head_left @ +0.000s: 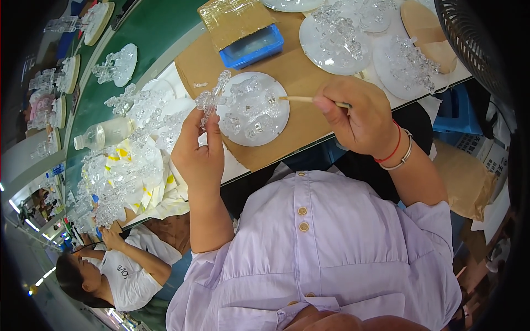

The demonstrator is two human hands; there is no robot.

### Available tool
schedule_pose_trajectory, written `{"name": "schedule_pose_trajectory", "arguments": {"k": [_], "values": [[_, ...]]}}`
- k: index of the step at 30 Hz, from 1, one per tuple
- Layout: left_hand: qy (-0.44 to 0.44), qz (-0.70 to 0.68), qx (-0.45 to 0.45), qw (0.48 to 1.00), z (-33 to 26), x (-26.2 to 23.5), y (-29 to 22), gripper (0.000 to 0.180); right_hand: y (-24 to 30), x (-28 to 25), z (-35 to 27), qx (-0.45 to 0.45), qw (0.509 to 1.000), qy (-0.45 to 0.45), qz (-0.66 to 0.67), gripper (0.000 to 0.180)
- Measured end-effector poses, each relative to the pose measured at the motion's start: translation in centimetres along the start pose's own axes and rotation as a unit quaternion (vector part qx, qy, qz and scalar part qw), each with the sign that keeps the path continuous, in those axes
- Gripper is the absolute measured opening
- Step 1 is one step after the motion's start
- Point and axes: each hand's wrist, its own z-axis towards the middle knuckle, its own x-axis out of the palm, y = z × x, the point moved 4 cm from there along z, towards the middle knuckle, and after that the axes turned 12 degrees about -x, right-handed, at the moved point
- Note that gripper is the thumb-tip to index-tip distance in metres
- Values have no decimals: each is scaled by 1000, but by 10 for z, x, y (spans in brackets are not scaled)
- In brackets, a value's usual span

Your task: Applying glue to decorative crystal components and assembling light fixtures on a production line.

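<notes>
My left hand [200,151] pinches a clear plastic figure-like piece [222,84] upright at the left edge of a round white disc [276,121]. Several clear moulded parts stand on that disc, which lies on brown cardboard [309,118]. In my right hand [359,113], closed, is a thin wooden stick [301,99]. Its pale tip reaches the right side of the disc, close to a clear part there; whether it touches is too small to tell. The stick's other end shows dark behind my fingers.
Beyond the disc stands a blue tray [254,48] with a tape-covered cardboard flap [234,22]. More discs with clear parts [337,49] lie at the right, near a dark fan grille [480,38]. Left are a bottle [102,135], heaped clear pieces [124,176], and a co-worker [121,265] beside a green conveyor [149,41].
</notes>
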Motion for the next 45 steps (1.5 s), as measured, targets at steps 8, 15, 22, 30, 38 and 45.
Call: {"name": "schedule_pose_trajectory", "arguments": {"k": [8, 15, 22, 30, 38, 45], "values": [[-6, 7, 9, 1000, 1, 0, 0, 21, 20, 0, -8, 3, 1000, 23, -16, 12], [-5, 20, 21, 1000, 2, 0, -3, 20, 30, 9, -14, 7, 1000, -1, 15, 11], [-11, 73, 54, 996, -6, -4, -16, 19, 25, 2, -16, 24, 1000, 0, 5, 10], [-13, 107, 84, 991, -12, -4, -23, 20, 35, -2, -21, 18, 1000, 16, 10, 10], [-9, 113, 76, 991, -7, -1, -20, 21, 35, -2, -24, 3, 1000, -4, -18, 9], [72, 104, 33, 991, 0, -28, -51, 26, 36, -17, -27, 33, 997, -59, -38, 3]]}}
